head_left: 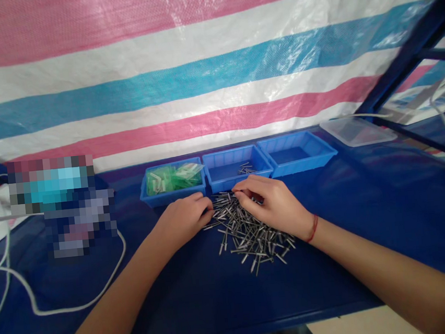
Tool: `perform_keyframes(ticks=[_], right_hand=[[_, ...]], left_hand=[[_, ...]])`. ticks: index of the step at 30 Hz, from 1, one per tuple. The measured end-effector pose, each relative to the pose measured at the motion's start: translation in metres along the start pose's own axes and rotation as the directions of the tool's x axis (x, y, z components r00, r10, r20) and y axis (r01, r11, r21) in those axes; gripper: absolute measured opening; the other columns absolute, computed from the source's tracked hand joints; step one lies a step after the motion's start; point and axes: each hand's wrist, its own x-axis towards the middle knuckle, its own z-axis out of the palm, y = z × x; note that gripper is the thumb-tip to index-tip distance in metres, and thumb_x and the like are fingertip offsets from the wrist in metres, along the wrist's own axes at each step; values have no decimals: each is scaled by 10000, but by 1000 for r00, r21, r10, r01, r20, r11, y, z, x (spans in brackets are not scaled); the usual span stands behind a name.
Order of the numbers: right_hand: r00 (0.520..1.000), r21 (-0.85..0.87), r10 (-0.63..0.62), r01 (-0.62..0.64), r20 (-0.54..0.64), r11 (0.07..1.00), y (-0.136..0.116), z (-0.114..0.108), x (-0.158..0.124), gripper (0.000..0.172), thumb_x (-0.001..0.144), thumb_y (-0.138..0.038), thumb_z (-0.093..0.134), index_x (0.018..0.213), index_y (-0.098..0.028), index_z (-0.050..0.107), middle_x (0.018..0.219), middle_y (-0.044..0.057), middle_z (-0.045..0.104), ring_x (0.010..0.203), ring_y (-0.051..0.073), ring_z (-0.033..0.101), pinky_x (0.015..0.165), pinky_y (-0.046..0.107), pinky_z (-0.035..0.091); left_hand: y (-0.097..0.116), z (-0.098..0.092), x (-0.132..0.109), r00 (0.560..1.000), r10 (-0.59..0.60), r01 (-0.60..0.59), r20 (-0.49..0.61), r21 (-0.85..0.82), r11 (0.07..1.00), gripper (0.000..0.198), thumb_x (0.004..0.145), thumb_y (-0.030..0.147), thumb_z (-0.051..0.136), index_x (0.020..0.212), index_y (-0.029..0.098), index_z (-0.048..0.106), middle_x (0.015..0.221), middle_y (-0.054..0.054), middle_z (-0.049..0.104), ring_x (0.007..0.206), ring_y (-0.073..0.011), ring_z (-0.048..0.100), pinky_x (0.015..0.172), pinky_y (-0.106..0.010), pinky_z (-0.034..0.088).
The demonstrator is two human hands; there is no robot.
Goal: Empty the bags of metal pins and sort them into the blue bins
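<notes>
A heap of metal blind rivets [252, 232] with long thin pins lies loose on the blue tabletop. At the heap's left edge is my left hand [186, 218], its fingers curled and pressed together; what they hold, if anything, is hidden. My right hand [275, 201], with a red string on its wrist, reaches over the heap's upper right. Its thumb and forefinger are pinched together at the top of the heap, and I cannot make out what is between them. Just behind the hands, the middle blue bin [219, 173] holds several rivets.
The left blue bin [170, 197] contains green plastic packets [178, 176]. To the right stands another blue bin [305, 165], beside a clear plastic lid [361, 131]. White cables [63, 311] trail over the table's left side. A striped sheet [199, 85] hangs behind.
</notes>
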Motion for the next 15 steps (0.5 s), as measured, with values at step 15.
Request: perform_keyframes(ticks=[15], right_hand=[[993, 259, 114, -117, 23, 959, -21, 5, -5, 181, 855, -320, 586, 737, -184, 595, 665, 3, 565, 599, 118, 483, 561, 262, 386]], left_hand=[[30, -3, -20, 936, -25, -34, -350, -161, 986, 200, 958, 296, 398, 947, 193, 570, 839, -7, 562, 711, -105, 555, 630, -207, 404]])
